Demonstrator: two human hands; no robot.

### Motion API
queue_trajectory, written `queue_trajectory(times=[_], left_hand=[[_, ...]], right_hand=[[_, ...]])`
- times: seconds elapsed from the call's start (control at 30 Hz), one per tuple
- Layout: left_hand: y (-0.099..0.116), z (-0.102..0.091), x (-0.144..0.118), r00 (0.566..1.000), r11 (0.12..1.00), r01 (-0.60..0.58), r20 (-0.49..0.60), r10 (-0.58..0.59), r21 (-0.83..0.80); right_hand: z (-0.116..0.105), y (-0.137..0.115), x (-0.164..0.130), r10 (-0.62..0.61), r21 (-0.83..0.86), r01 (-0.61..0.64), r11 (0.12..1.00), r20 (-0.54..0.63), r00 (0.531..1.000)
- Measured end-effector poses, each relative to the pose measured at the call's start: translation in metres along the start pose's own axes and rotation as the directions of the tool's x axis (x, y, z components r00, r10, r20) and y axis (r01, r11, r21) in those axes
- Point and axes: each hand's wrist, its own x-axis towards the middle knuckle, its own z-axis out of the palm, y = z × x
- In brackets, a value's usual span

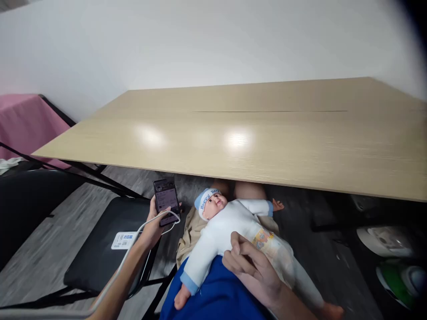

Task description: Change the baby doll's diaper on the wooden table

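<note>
My left hand (154,224) is wrapped round a smartphone (166,201), whose lit screen faces me. A white cable (133,243) runs up along my left forearm and loops at the phone's lower end. Across my lap lies a baby doll (223,231) on its back, in a white and light-blue outfit, with a lettered cap and a printed diaper. Over the doll's middle, my right hand (251,266) has its fingers curled in and I see nothing in them. Whether it touches the doll I cannot tell.
A light wooden table (213,138) spans the view ahead, its near edge above my knees. To the left stands a black chair (103,249) with a white label (124,240). Pink cloth (30,124) hangs farther left. A green and white object (396,282) sits at lower right.
</note>
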Motion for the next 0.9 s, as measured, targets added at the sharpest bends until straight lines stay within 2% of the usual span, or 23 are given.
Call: queue_trajectory(times=[0.27,0.6,0.9], left_hand=[[-0.003,0.0,-0.002,1.0,1.0,0.007,0.014,-0.007,-0.002],[0.007,-0.004,-0.005,0.994,0.99,0.11,-0.012,-0.111,-0.088],[0.011,-0.005,-0.005,0.997,0.984,0.078,-0.014,-0.081,-0.161]], right_hand=[[0.0,0.0,0.0,0.004,0.01,-0.004,1.0,0.005,1.0],[-0.002,0.001,0.001,0.003,0.017,-0.003,1.0,-0.003,1.0],[-0.002,0.0,0.002,0.016,0.009,-0.016,1.0,-0.022,1.0]])
